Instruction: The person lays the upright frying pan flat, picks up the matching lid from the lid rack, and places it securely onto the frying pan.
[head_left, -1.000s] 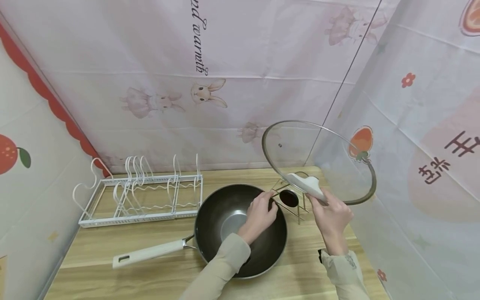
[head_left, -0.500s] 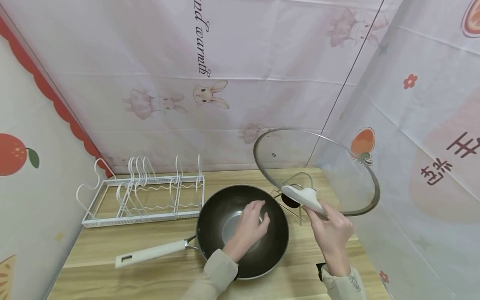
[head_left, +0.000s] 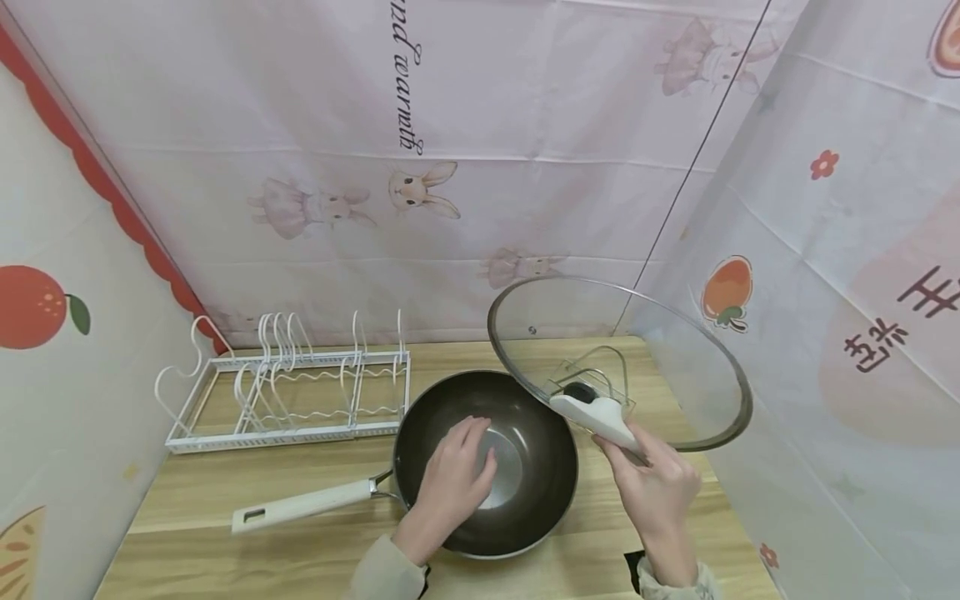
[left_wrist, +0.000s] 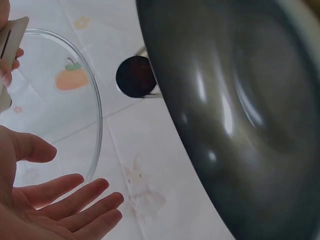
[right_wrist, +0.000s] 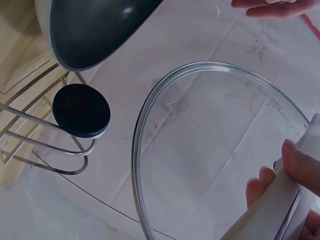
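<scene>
1. A white wire rack [head_left: 288, 385] stands at the far left of the wooden worktop [head_left: 225, 550], against the back curtain. Its upright loops are shaped to hold flat things on edge, and the slots stand vacant.
2. A dark wok [head_left: 486, 461] sits on the worktop just right of the rack, its long white handle [head_left: 300, 505] pointing left toward the near edge. The bowl is deep, round and smooth, with a glossy non-stick look and a paler patch at the bottom.
3. The left hand [head_left: 452, 485] hovers over the wok's near-left side, fingers straight and slightly spread, holding nothing. The left wrist view shows the palm open with the fingers [left_wrist: 75, 202] relaxed; I cannot tell whether it touches the pan.
4. Behind the wok's right rim stands a thin metal wire stand [head_left: 596, 385] with a black round knob [right_wrist: 81, 111].
5. The right hand [head_left: 654, 490] grips the white handle [head_left: 600, 417] of the glass lid [head_left: 652, 367], fingers curled round it. The lid is clear, domed and steel-rimmed, held in the air, tilted, above the wok's right edge and the stand, probably so that the rim clears both.
</scene>
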